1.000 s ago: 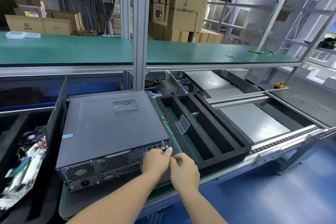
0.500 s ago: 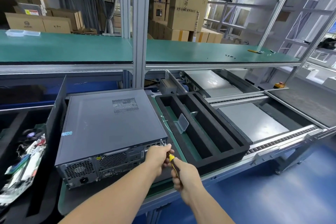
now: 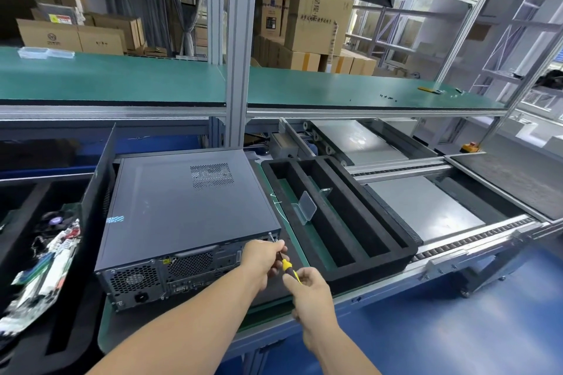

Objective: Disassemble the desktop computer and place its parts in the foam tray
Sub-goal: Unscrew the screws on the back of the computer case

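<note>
Yellow-handled screwdriver tip aimed up-left into dark grey desktop computer case rear corner; left hand pinching shaft, right hand gripping handle.

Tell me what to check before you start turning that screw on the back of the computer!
1. Screwdriver held firmly: ok, right hand grips the yellow handle.
2. Shaft steadied: ok, left hand pinches it near the tip.
3. Tip seated in the screw: cannot tell, fingers hide it.
4. Desktop computer lying flat on the bench: ok.
5. Foam tray beside it with free slots: ok.
6. Cover still on: ok, nothing removed yet.
</note>
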